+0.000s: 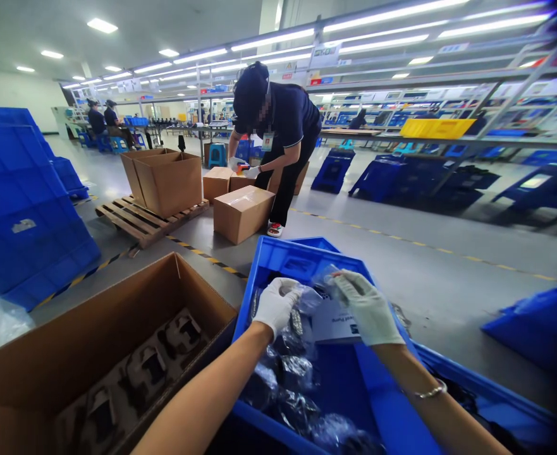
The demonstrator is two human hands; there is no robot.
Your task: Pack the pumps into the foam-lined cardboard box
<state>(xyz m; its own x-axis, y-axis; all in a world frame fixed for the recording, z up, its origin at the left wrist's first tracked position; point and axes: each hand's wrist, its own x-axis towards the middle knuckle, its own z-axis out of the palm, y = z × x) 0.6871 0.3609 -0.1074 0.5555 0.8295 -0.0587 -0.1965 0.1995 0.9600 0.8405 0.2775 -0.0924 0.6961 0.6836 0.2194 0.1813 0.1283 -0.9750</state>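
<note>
Both my hands wear white gloves and are above a blue plastic bin (306,249). My left hand (275,306) is closed, pinching a clear plastic bag (309,299) at its fingertips. Across from it, my right hand (370,306) grips clear plastic film between thumb and fingers; whether it is the same bag, I cannot tell. Under the hands a white printed card or booklet (332,321) rests in the bin, partly hidden by my right hand. Several dark items in clear bags (297,373) lie along the bin's left side.
To the left stands an open cardboard box (112,316) holding several dark-and-white items in a tray. A person (278,120) bends over cardboard cartons (243,212) ahead. There are a wooden pallet (150,224), stacked blue bins (26,202) and another blue bin (487,385) at right.
</note>
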